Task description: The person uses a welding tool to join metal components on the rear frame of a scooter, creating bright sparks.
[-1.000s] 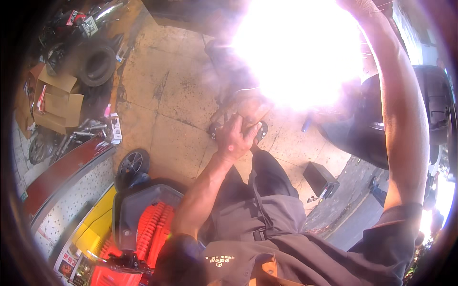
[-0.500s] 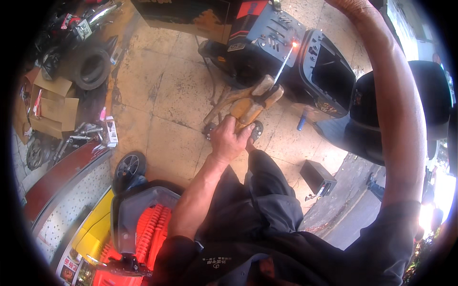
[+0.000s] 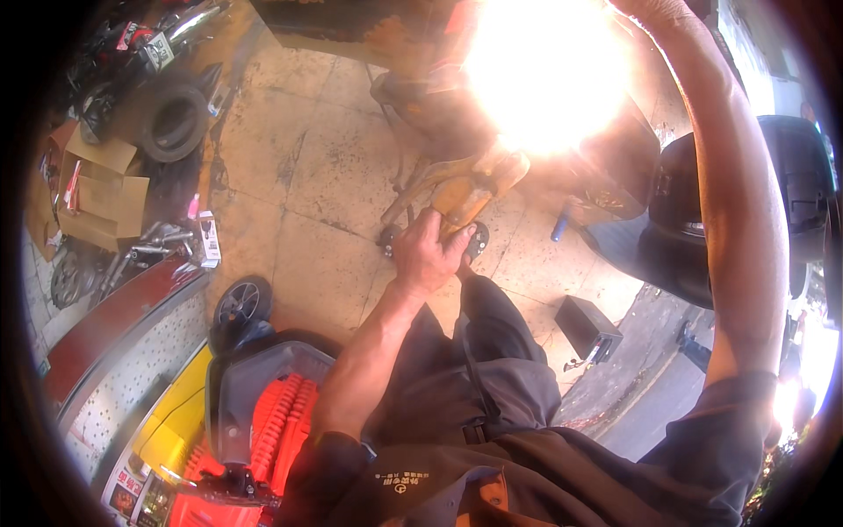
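My left hand [image 3: 428, 255] is closed round a worn, yellow-brown welding electrode holder [image 3: 467, 195], low in front of my legs. Beyond the holder's jaws, a blinding white arc flare [image 3: 549, 75] covers the electrode's tip and the metal plate it meets. The dark body of a scooter [image 3: 619, 180] shows dimly under the glare's lower right side. My right arm is raised along the right side, and my right hand [image 3: 648, 7] is cut off by the top edge, beside the flare. Its fingers do not show.
A blue cylinder [image 3: 559, 225] and a black box [image 3: 587, 327] lie on the tiled floor. Black seats [image 3: 781, 176] stand at right. A red scooter [image 3: 285, 422] is near at lower left. Far left are a tyre [image 3: 172, 123], an open cardboard box [image 3: 105, 198] and metal parts.
The small orange spark at the electrode's tip has grown into a huge white flare that hides the plate and rod. Both arms have hardly moved.
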`<state>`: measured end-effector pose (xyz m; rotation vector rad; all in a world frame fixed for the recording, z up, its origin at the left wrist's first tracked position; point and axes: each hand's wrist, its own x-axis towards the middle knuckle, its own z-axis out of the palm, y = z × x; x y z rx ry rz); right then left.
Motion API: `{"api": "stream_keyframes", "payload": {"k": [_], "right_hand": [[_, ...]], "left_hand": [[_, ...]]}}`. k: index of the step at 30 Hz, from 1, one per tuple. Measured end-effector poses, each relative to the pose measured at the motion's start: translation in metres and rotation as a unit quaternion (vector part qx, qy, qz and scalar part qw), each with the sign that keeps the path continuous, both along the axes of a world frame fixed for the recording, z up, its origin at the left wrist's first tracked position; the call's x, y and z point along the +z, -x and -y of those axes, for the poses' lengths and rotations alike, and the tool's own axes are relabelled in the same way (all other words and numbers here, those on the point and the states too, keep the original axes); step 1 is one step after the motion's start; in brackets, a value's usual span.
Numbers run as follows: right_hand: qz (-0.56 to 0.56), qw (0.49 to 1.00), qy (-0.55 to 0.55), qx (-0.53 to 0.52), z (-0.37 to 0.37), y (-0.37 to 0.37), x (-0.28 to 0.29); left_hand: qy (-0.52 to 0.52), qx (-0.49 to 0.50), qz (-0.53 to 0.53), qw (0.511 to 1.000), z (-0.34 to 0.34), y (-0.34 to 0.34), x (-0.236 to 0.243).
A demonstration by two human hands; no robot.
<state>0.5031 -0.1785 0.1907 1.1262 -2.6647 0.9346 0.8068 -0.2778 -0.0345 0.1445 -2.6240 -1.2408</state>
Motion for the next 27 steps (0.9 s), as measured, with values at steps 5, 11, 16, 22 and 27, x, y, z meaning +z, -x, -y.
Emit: {"api": "stream_keyframes", "payload": {"k": [5,11,16,22,27], "right_hand": [[0.01,1.0,-0.001,-0.022,-0.003,0.004,-0.01],[-0.022,0.998,0.042,0.042,0.004,-0.001,-0.008],[-0.079,0.997,-0.007,0.011,-0.005,-0.002,0.0],[-0.049,0.996,0.051,0.061,-0.005,-0.007,-0.001],[-0.059,0.997,0.023,0.033,-0.005,-0.005,0.001]], "left_hand": [[-0.014,0.004,0.046,0.999,-0.001,-0.002,0.005],[0.021,0.005,0.019,1.0,0.005,-0.007,0.005],[0.004,0.006,-0.003,1.0,-0.001,-0.006,-0.007],[0.024,-0.008,-0.013,1.0,0.002,-0.008,-0.008],[-0.02,0.012,0.002,1.0,-0.002,-0.002,0.001]]}}
